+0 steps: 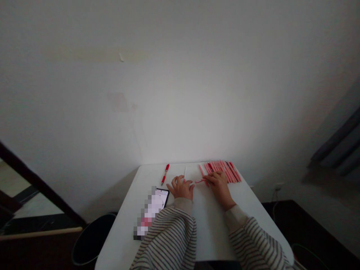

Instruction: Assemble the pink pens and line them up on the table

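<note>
Pink plastic shows between the fingers (211, 179) of the right hand (219, 186): I read them as closed narrowly on a single pink pen (200, 181), which lies almost flat and juts out from the hand on the side away from the row of pink pens (223, 170).

1. Right hand. It lies palm down at the near edge of the row, with its fingertips touching or just short of the nearest pens; I cannot tell which.
2. Left hand (182, 188). It rests knuckles up, fingers curled in, to the left of the row and beyond the held pen. I cannot tell whether these fingers grip anything.
3. White stick (185, 173). It is thin and lies just beyond the left fingertips, near the left end of the row and pointing away from me. Contact with the fingers cannot be confirmed.
4. Red pen (165, 173). It lies at a slant further left of the row than the stick, apart from both hands.
5. Phone (159, 202). It lies face up, left of the row and nearer to me, beside the left wrist. Its screen is blurred.
6. Striped sleeves (168, 240) cover both forearms.
7. Table (208, 225). It is white and carries the row at its far right corner, against the pale wall (180, 82).
8. Bin (90, 240). It is dark and stands on the floor, well left of the row and below the table edge.
</note>
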`<state>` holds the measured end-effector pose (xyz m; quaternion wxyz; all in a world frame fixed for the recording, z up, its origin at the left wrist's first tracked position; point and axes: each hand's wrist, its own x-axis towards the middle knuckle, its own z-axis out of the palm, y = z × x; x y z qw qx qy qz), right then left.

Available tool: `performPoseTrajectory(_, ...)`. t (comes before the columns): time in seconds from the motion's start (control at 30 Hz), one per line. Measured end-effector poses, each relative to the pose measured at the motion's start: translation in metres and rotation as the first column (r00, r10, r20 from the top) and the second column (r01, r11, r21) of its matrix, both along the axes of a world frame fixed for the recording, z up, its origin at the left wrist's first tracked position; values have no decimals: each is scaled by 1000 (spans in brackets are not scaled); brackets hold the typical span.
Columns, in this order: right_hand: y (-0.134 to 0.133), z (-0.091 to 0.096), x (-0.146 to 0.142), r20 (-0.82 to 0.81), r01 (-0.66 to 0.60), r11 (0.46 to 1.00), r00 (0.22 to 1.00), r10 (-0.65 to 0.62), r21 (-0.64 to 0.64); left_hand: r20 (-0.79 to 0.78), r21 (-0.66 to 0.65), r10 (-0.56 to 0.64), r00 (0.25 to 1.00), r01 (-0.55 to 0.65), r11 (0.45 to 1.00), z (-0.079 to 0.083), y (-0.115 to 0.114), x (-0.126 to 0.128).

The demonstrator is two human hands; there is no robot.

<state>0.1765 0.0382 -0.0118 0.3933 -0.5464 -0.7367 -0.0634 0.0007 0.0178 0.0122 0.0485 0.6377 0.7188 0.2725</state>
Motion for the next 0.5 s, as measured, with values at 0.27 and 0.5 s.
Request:
performPoseTrajectory(0.27,0,0,-2,18,-20,1000,1000,20,-10,-26,-5,25,999,-25,1000,1,1,1)
performPoseTrajectory(0.5,1,0,-2,-20,-62,998,998,62,-17,-40,-8,34,999,-34,999,1,1,3)
